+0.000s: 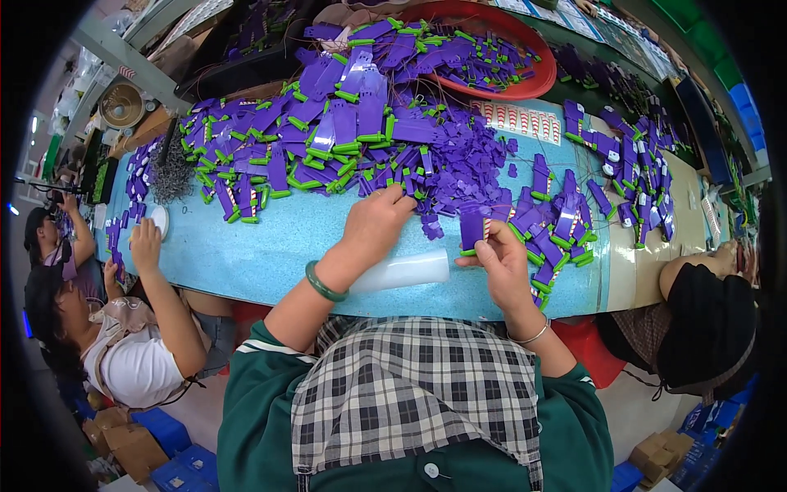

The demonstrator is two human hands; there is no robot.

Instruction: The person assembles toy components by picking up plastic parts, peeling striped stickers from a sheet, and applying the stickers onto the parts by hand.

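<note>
The person's right hand point(502, 266) pinches a purple-and-green piece point(472, 228) between thumb and fingers, raised at the near edge of a heap of small purple parts point(471, 168). Taking that piece as the clock's centre, the left hand point(375, 223) lies at 9 o'clock, fingers curled down at the edge of the heap; whether it grips a part, one cannot tell.

The likeliest fault seems a wrong pick: the small parts overlap so tightly at 12 o'clock that the left fingertips could lift two together, or drag others loose. The small purple part point(432, 226) lying between the two hands could be brushed aside by either.

The pinch looks shallow, so a knock might turn the piece or press on its red-and-white striped strip point(485, 230). If it dropped, it could be lost among similar pieces in the cluster point(567, 221) at 3 o'clock. The large pile point(328, 131) at 10 o'clock crowds the heap too, and a slide from it could mix the two sorts.

At 8 o'clock, the translucent white roll point(414, 268) lies beside the left forearm; being round, it might roll if the forearm or bangle point(326, 283) nudged it
</note>
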